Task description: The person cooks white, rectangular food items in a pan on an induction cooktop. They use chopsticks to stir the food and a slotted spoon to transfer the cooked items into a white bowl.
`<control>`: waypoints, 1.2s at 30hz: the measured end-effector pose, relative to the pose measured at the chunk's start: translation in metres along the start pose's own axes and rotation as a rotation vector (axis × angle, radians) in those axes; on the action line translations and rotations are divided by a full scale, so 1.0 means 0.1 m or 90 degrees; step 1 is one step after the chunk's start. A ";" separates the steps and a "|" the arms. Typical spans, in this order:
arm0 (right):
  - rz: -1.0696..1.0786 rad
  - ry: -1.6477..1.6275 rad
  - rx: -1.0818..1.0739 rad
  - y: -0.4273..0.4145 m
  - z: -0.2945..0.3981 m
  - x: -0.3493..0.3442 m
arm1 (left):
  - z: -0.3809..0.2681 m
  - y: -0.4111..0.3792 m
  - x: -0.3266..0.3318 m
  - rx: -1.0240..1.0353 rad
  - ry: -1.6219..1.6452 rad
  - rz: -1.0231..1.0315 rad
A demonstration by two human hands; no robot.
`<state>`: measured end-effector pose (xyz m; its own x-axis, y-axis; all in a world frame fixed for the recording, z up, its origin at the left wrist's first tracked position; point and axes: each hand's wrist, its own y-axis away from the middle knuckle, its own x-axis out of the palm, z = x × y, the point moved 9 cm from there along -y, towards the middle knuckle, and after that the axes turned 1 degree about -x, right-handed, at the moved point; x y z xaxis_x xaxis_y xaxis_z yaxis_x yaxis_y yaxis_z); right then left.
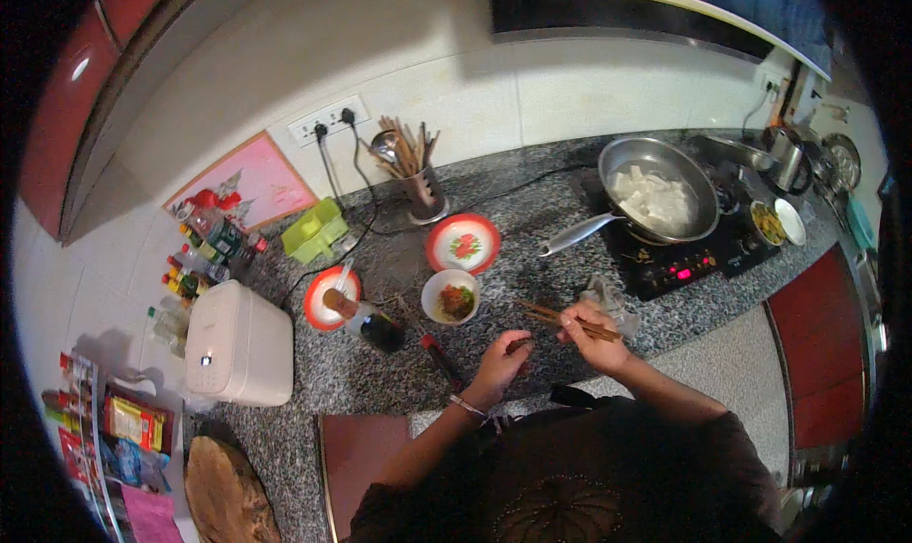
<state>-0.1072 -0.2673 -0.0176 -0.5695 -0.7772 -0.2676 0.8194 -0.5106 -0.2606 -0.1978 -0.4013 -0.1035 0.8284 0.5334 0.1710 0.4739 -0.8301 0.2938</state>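
Note:
My right hand [593, 336] grips a pair of wooden chopsticks [545, 313], their tips pointing left toward a white bowl [428, 297]. In the bowl lie red and green seasonings over something dark. My left hand [502, 365] is half curled above the counter's front edge; a small dark thing shows at its fingers, too unclear to name. Left of that hand lies a slim dark object with a red end [439, 361]. A glass bottle of dark liquid [381, 331] stands left of the bowl, and a red-rimmed plate [463, 244] sits just behind it.
On the induction cooktop [645, 269] at right, a steel frying pan [659, 190] holds white pieces in liquid, its handle pointing left. Crumpled clear plastic [609, 304] lies beyond my right hand. A utensil holder [425, 197], a pale appliance [242, 343] and several bottles stand toward the back and left.

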 end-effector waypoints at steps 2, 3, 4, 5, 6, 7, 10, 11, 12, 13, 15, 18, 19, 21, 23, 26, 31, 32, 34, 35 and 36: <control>-0.016 -0.118 0.062 -0.01 0.10 0.09 | 0.00 0.05 -0.16 0.040 -0.010 -0.050; -0.010 -0.066 0.016 -0.02 0.19 0.09 | -0.02 0.10 -0.24 0.048 -0.025 -0.086; -0.001 -0.017 -0.031 -0.01 0.22 0.09 | -0.03 0.15 -0.34 0.055 -0.041 -0.126; 0.010 0.031 -0.080 -0.03 0.30 0.13 | 0.00 0.20 -0.44 0.060 -0.023 -0.153; 0.036 -0.004 -0.058 -0.03 0.49 0.19 | 0.07 0.27 -0.56 0.066 -0.006 -0.185; 0.068 -0.055 -0.085 -0.05 0.63 0.28 | 0.12 0.35 -0.68 0.072 0.011 -0.218; 0.193 -0.145 -0.173 -0.07 0.83 0.62 | 0.24 0.66 -0.98 0.092 0.036 -0.297; 0.224 -0.178 -0.180 -0.09 0.87 0.78 | 0.27 0.78 -1.07 0.110 0.034 -0.347; 0.262 -0.210 -0.186 -0.10 0.95 0.97 | 0.31 0.92 -1.14 0.127 0.038 -0.401; 0.298 -0.249 -0.190 -0.08 1.00 1.15 | 0.34 1.09 -1.22 0.142 0.033 -0.458; 0.389 -0.281 -0.164 0.03 0.98 1.56 | 0.48 1.49 -1.35 0.050 -0.009 -0.535; 0.522 -0.207 -0.302 0.27 1.14 2.08 | 0.78 2.17 -1.45 0.030 0.060 -0.667; 0.563 -0.252 -0.248 0.35 1.15 2.26 | 0.87 2.38 -1.44 0.050 0.102 -0.707; 0.644 -0.332 -0.133 0.64 1.11 2.57 | 0.85 2.84 -1.32 0.062 0.079 -0.817; 0.715 -0.366 -0.127 0.89 0.94 2.89 | 1.02 3.26 -1.18 0.096 0.015 -0.929; 0.798 -0.424 -0.018 1.42 0.87 3.21 | 1.31 3.71 -0.88 0.042 0.150 -0.997; 0.920 -0.438 -0.079 2.10 1.14 3.53 | 1.58 4.43 -0.69 0.118 0.208 -1.105; 0.934 -0.429 -0.115 2.21 1.22 3.59 | 1.62 4.62 -0.71 0.121 0.211 -1.129; 0.954 -0.404 -0.153 2.34 1.29 3.76 | 1.64 5.07 -0.79 0.107 0.188 -1.195; 0.960 -0.393 -0.171 2.44 1.35 3.85 | 1.65 5.32 -0.84 0.099 0.176 -1.226; 0.930 -0.434 -0.112 2.51 1.57 3.87 | 1.71 5.62 -0.96 0.149 0.107 -1.268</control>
<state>-0.1117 -0.7540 -0.0410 0.8194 -0.5703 0.0572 0.5619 0.7796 -0.2764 0.0407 -0.9470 -0.1152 -0.8270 0.5527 -0.1028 0.5512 0.8332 0.0450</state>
